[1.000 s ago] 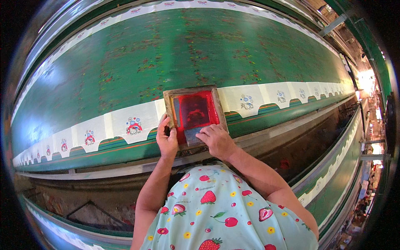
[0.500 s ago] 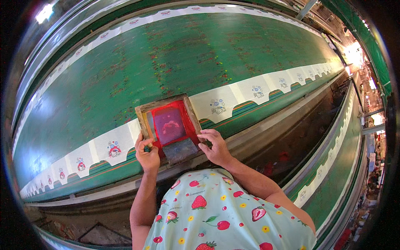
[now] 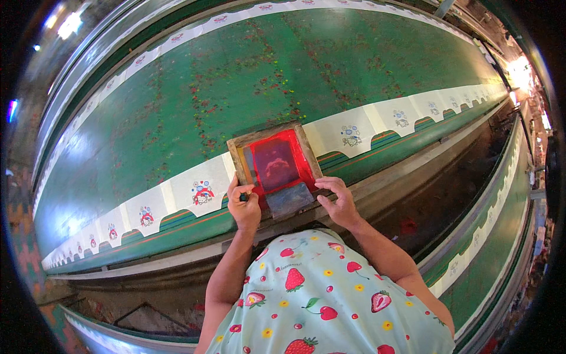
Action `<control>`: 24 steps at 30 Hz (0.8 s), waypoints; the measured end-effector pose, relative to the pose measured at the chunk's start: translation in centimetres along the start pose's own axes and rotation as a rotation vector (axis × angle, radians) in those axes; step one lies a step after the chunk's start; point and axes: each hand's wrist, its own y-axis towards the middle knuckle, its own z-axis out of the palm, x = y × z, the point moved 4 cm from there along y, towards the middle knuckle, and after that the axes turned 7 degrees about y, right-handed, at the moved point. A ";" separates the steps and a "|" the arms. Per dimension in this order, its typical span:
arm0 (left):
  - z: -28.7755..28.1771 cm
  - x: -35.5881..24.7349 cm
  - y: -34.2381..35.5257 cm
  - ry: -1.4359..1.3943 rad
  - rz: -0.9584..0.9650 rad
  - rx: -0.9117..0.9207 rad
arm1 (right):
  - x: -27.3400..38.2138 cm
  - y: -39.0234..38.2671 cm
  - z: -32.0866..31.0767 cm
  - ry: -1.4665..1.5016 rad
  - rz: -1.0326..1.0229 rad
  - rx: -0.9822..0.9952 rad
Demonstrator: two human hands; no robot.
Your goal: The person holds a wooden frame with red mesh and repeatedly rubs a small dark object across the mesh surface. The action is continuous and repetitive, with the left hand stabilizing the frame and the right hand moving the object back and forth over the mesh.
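Note:
A small wooden-framed printing screen (image 3: 272, 134) with red ink inside lies on a row of white fabric pieces (image 3: 377, 121) at the near edge of a long green table (image 3: 247, 71). My left hand (image 3: 243, 203) grips the frame's lower left corner. My right hand (image 3: 337, 200) holds its lower right corner. A grey squeegee blade (image 3: 288, 199) rests in the near end of the screen, between my hands. White pieces to the left carry a small coloured cartoon print (image 3: 202, 193); those to the right show a paler print (image 3: 351, 135).
The green table is spattered with coloured ink and runs far left and right. A metal rail (image 3: 413, 171) borders its near edge, with a dark gap below. Another green table with white pieces (image 3: 471, 248) runs at lower right. My strawberry-patterned shirt (image 3: 318, 301) fills the bottom.
The screen has shifted one piece to the right along the row. The squeegee lies at the near end, and both hands now hold the frame's near corners.

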 end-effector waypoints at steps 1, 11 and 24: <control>0.6 0.1 0.0 -0.018 -0.006 0.002 | -0.3 0.1 -0.7 0.005 -0.004 0.014; 1.2 0.6 0.1 -0.094 -0.121 0.009 | -1.5 0.5 -2.7 0.087 -0.018 0.108; 0.7 2.2 -0.1 -0.211 -0.283 0.039 | 2.0 3.2 -2.4 -0.059 -0.254 0.268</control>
